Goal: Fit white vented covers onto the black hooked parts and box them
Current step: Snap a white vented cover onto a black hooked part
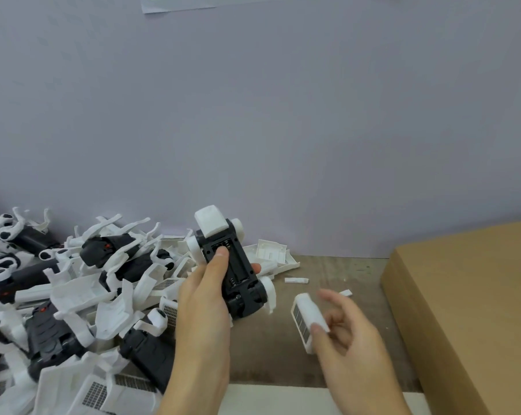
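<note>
Black hooked part point(236, 272) with white ends was gripped in left hand point(205, 298), thumb across its underside, held above table point(283, 354) near wall point(253, 115). Right hand point(347, 333) pinched white vented cover point(305, 323) just right of part, not touching it. Heap of black parts and white covers point(73, 295) lay at left. Cardboard box point(469, 310) sat at right
</note>
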`<act>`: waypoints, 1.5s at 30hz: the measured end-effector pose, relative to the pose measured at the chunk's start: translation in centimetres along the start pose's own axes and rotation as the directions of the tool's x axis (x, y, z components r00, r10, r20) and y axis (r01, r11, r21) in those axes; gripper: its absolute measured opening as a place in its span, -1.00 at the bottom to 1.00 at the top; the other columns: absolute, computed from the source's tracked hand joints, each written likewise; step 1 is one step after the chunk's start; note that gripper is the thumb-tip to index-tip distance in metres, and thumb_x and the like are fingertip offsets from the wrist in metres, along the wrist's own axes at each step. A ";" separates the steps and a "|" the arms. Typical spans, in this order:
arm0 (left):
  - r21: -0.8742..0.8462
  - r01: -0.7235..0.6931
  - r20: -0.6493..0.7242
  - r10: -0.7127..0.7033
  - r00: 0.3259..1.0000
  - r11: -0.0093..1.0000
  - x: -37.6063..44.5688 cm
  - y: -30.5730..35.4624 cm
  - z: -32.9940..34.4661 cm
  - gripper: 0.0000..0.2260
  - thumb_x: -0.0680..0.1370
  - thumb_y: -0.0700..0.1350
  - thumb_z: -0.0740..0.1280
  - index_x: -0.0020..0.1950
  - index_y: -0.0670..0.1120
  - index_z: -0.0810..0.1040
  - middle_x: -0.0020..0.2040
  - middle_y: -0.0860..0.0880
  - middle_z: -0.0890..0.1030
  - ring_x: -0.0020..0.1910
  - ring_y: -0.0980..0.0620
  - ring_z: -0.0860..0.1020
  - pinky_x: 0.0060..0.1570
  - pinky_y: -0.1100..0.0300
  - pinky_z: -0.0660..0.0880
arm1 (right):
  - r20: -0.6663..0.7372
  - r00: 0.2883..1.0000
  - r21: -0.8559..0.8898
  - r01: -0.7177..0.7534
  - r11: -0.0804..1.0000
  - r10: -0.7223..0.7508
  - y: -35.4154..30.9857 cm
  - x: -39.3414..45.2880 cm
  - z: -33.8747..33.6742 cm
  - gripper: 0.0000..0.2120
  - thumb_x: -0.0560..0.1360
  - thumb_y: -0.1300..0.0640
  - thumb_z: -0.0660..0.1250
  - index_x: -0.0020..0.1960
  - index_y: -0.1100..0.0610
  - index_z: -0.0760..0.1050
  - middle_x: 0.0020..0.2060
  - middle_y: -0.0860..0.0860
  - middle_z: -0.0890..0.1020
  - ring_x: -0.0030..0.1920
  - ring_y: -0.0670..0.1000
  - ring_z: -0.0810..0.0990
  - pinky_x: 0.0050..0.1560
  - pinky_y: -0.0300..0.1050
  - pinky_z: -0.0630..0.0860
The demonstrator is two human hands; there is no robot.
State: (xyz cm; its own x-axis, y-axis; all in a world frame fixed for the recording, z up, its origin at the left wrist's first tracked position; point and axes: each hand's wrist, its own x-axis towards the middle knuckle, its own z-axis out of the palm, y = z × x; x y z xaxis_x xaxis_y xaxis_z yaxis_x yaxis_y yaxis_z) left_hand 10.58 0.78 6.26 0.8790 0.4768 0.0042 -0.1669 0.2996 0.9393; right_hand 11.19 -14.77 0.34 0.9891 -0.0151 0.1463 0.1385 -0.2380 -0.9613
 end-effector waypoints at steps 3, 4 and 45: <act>0.090 0.061 0.055 -0.066 0.996 0.994 -0.1 -0.8 0.5 -0.75 0.62 0.04 0.28 -0.07 -0.02 0.71 -0.14 -0.09 0.74 -0.24 0.02 0.70 -0.26 0.08 0.54 | -0.047 0.974 0.444 -0.177 0.878 0.220 -0.4 1.0 -1.1 -0.60 0.57 0.43 0.22 0.17 -0.01 0.57 -0.22 0.00 0.70 -0.17 -0.05 0.70 -0.08 -0.12 0.63; 0.149 0.084 0.077 -0.097 0.992 0.985 -0.3 -1.2 0.7 -0.77 0.62 0.04 0.30 -0.05 -0.02 0.70 -0.15 -0.07 0.74 -0.23 0.02 0.71 -0.26 0.09 0.56 | 0.007 0.962 0.651 -0.212 0.729 0.273 -0.8 1.2 -1.5 -0.62 0.55 0.47 0.20 0.17 0.10 0.59 -0.13 0.12 0.72 -0.15 0.03 0.72 -0.14 -0.09 0.67; 0.314 -0.123 0.454 -0.035 0.890 0.941 -2.2 -4.4 2.9 -0.66 0.52 0.18 0.27 0.14 0.03 0.64 -0.01 0.08 0.73 -0.01 0.17 0.68 -0.08 0.37 0.51 | 0.121 0.993 0.172 -0.017 0.985 -0.005 -1.4 1.2 -3.2 -0.63 0.36 -0.29 0.31 0.01 -0.12 0.69 -0.11 -0.18 0.73 -0.07 -0.20 0.69 -0.06 -0.27 0.53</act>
State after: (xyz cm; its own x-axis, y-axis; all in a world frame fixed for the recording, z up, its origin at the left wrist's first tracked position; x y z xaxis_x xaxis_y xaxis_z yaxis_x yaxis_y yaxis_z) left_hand 10.68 -4.01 3.14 0.9912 0.0390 0.1266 -0.1252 -0.0365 0.9915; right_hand 11.97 -17.54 2.63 0.9872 0.1036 0.1214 0.1286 -0.0667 -0.9894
